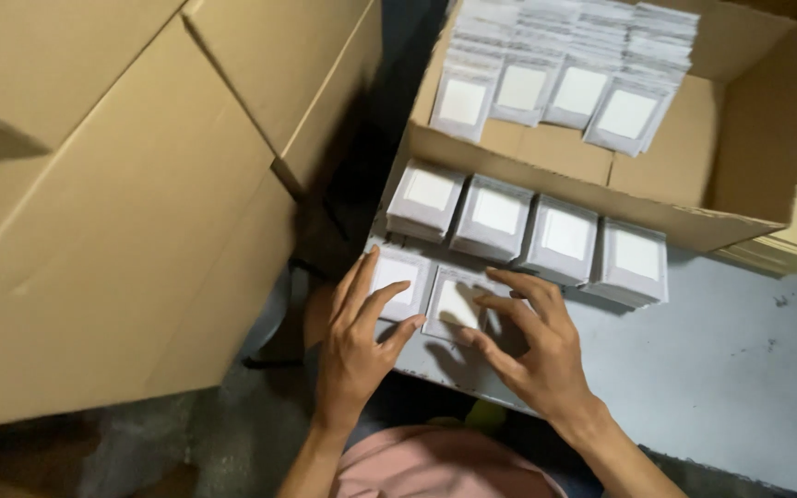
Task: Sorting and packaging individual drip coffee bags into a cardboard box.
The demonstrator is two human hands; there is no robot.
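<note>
At nine o'clock looms a closed cardboard carton (113, 212). My left hand (357, 346) lies flat, fingers spread, gripping nothing, fingertips on a white packet (397, 275). My right hand (532, 346), fingers curled loosely, presses the neighbouring packet (454, 302). Four packet stacks (528, 235) sit at twelve o'clock, before the open box (749, 157).

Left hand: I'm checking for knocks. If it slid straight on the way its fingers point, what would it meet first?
The left hand already rests on a white packet; past that, probably the stack of packets behind it.
</note>
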